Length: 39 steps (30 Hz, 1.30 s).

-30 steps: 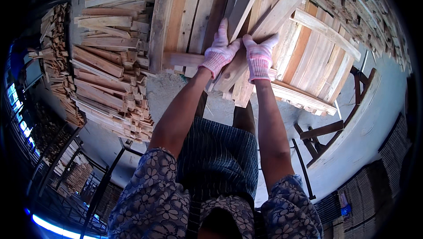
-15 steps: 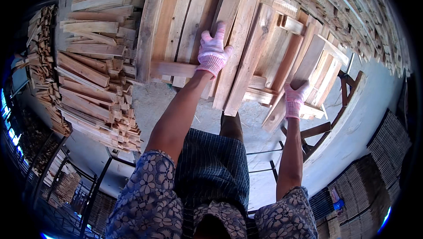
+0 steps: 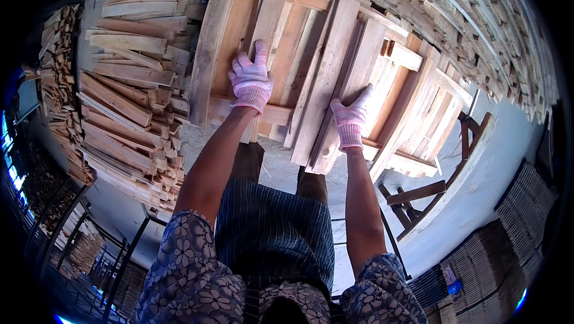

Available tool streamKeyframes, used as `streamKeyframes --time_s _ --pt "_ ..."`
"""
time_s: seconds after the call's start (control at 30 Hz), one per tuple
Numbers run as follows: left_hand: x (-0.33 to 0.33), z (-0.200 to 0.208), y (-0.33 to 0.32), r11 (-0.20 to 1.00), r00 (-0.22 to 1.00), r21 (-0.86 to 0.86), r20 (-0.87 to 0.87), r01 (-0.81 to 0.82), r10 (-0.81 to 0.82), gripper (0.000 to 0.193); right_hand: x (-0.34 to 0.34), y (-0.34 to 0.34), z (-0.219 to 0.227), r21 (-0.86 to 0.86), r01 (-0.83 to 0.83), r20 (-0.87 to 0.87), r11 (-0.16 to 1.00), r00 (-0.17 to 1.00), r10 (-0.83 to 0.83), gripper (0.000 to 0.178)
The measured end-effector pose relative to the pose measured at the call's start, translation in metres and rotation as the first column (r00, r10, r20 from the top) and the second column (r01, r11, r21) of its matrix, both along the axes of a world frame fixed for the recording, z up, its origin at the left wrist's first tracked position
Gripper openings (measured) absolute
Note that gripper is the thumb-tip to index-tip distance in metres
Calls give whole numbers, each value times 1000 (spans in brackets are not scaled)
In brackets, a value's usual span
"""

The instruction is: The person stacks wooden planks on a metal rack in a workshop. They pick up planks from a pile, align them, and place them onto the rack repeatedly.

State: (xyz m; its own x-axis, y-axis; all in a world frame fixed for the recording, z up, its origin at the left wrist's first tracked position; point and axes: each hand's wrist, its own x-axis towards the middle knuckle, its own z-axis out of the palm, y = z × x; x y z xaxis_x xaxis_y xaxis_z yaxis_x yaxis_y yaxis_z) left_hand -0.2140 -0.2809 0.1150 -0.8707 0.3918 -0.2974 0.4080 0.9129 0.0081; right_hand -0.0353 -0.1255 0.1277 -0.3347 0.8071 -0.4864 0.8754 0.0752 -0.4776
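Both my hands wear pink and white knit gloves. My left hand lies flat, fingers apart, on a long pale plank resting on a wooden pallet frame. My right hand presses on the near end of two loose planks that lie side by side across the same frame, its thumb spread toward the right. Neither hand is wrapped around a plank. The near ends of the loose planks stick out past the frame's front rail.
A tall stack of short cut boards stands at the left. More wooden frames lie to the right, over a trestle. Stacked timber fills the far right, and bundles sit at the lower right on the concrete floor.
My right hand came back from the frame at the far right onto the loose planks in the middle. My left hand stayed on its plank, and the planks now lie flatter on the frame.
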Motion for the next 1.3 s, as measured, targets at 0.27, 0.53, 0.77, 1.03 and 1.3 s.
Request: streamKeyframes --time_s 0.27,0.53,0.77,1.03,1.3 --pt "60 -9 63 881 859 402 512 -249 10 81 40 80 -17 -50 20 -73 999 997 -24 104" --pt "74 -57 76 804 674 375 738 -462 43 93 30 55 -53 -624 16 -548 781 703 -453 93" --pt "39 -23 73 831 746 387 664 -400 50 87 -10 39 -31 -634 76 -573 770 622 -533 90" --pt "28 -8 64 893 912 411 410 -185 0 82 -38 33 -35 -432 106 -407 895 863 -298 105" --pt "-151 -35 -109 853 932 386 227 -352 282 69 -90 -1 -35 -13 -43 -116 999 992 41 92"
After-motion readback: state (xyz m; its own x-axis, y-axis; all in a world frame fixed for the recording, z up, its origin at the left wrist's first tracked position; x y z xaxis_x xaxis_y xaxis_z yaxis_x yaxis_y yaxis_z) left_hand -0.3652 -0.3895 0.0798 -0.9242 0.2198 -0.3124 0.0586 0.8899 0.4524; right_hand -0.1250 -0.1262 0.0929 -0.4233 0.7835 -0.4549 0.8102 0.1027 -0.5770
